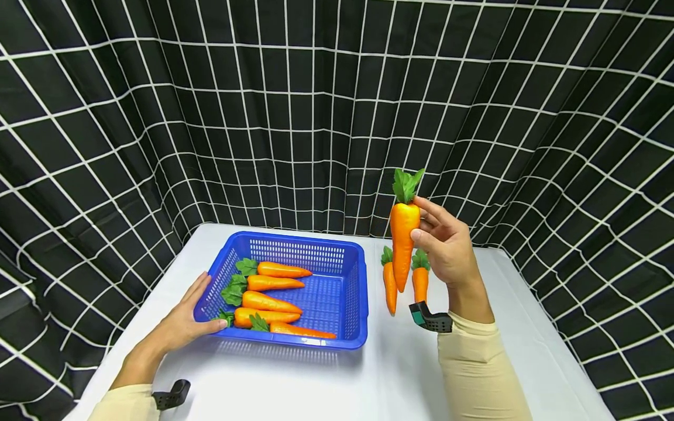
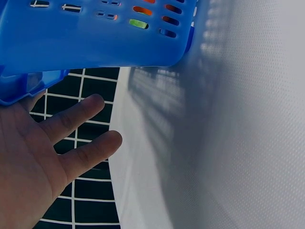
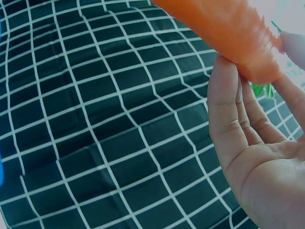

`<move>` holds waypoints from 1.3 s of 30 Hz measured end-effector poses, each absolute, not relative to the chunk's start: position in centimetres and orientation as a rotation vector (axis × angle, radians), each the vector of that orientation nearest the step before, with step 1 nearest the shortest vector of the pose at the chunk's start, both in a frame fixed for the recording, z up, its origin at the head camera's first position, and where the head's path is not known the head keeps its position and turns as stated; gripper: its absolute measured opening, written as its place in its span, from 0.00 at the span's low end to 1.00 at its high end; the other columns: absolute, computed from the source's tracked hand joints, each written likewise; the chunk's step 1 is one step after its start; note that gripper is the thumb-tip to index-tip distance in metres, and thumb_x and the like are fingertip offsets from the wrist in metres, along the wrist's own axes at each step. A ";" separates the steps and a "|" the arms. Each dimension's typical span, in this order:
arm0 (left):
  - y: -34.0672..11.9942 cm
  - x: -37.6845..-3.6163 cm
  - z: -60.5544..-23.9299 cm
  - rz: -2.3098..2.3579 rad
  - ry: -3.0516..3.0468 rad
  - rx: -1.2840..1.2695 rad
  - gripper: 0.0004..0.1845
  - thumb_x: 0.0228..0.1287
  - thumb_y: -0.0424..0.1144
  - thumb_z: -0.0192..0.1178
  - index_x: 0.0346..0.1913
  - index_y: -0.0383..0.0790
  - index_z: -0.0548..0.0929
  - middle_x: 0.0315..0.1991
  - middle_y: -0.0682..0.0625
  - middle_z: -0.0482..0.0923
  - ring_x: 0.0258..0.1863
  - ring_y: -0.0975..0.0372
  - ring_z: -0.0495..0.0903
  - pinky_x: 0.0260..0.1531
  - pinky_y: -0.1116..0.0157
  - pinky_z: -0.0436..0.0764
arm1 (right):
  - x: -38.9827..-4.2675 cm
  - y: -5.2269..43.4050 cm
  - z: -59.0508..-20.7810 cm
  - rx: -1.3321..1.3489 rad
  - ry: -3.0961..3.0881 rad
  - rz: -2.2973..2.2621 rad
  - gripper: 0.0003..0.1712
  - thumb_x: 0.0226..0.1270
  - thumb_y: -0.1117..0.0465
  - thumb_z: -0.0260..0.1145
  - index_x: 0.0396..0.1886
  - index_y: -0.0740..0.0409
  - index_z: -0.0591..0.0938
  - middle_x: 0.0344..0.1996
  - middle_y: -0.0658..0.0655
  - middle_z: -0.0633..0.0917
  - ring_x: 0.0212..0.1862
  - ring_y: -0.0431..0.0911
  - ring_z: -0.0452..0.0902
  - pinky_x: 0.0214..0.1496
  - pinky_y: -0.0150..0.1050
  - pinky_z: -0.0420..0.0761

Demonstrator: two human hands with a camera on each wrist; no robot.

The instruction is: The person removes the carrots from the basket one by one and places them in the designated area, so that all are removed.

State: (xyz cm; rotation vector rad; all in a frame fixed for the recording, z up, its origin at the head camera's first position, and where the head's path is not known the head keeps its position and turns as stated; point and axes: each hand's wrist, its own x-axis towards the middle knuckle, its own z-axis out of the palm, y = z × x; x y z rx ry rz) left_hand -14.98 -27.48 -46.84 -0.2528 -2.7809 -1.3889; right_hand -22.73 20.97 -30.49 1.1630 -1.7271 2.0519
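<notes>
My right hand pinches an orange carrot with green leaves, held upright above the table to the right of a blue basket. The right wrist view shows the carrot against the fingertips. Two more carrots lie on the white table below it. My left hand rests with straight fingers on the basket's near left corner; the left wrist view shows the fingers under the basket rim. Several carrots lie in the basket.
A black curtain with a white grid hangs behind and around the table. The table's edges run close on the left and right. Bare white surface lies in front of the basket and between it and the loose carrots.
</notes>
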 end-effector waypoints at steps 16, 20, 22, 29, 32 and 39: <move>-27.4 -14.9 -46.8 -1.399 -2.775 -0.258 0.58 0.52 0.44 0.72 0.76 0.35 0.43 0.76 0.40 0.33 0.70 0.34 0.39 0.57 0.28 0.45 | -22.9 24.4 -30.4 1.095 -1.611 2.085 0.29 0.63 0.82 0.55 0.66 0.71 0.69 0.48 0.69 0.76 0.45 0.55 0.78 0.43 0.44 0.83; -27.4 -14.9 -46.6 -1.399 -2.776 -0.261 0.58 0.52 0.45 0.72 0.76 0.35 0.43 0.76 0.40 0.33 0.70 0.34 0.39 0.57 0.28 0.45 | -23.0 25.3 -30.5 1.040 -1.614 2.086 0.29 0.63 0.81 0.57 0.66 0.74 0.68 0.47 0.69 0.76 0.45 0.54 0.78 0.42 0.43 0.83; -27.3 -14.9 -46.7 -1.390 -2.782 -0.256 0.58 0.52 0.45 0.72 0.77 0.36 0.43 0.76 0.40 0.33 0.70 0.34 0.40 0.57 0.28 0.46 | -23.1 25.7 -30.6 1.015 -1.616 2.090 0.29 0.63 0.81 0.57 0.66 0.74 0.68 0.47 0.68 0.76 0.45 0.54 0.78 0.42 0.44 0.83; -27.4 -15.0 -46.9 -1.388 -2.779 -0.253 0.58 0.52 0.45 0.72 0.76 0.35 0.44 0.76 0.41 0.33 0.70 0.34 0.40 0.57 0.28 0.45 | -23.2 27.1 -31.1 0.945 -1.611 2.122 0.29 0.63 0.81 0.57 0.65 0.74 0.68 0.47 0.66 0.77 0.44 0.53 0.78 0.42 0.43 0.83; -27.4 -15.0 -46.9 -1.387 -2.780 -0.251 0.58 0.52 0.45 0.71 0.76 0.35 0.44 0.77 0.41 0.33 0.70 0.34 0.40 0.57 0.29 0.46 | -23.2 27.8 -31.4 0.887 -1.637 2.114 0.29 0.64 0.81 0.57 0.66 0.73 0.68 0.46 0.66 0.78 0.43 0.53 0.79 0.41 0.43 0.83; -27.4 -15.0 -46.9 -1.393 -2.772 -0.270 0.58 0.52 0.45 0.72 0.76 0.35 0.43 0.76 0.40 0.33 0.70 0.34 0.40 0.57 0.28 0.46 | -23.4 29.2 -32.2 0.800 -1.628 2.144 0.28 0.64 0.82 0.56 0.65 0.72 0.70 0.45 0.65 0.79 0.43 0.53 0.80 0.39 0.42 0.83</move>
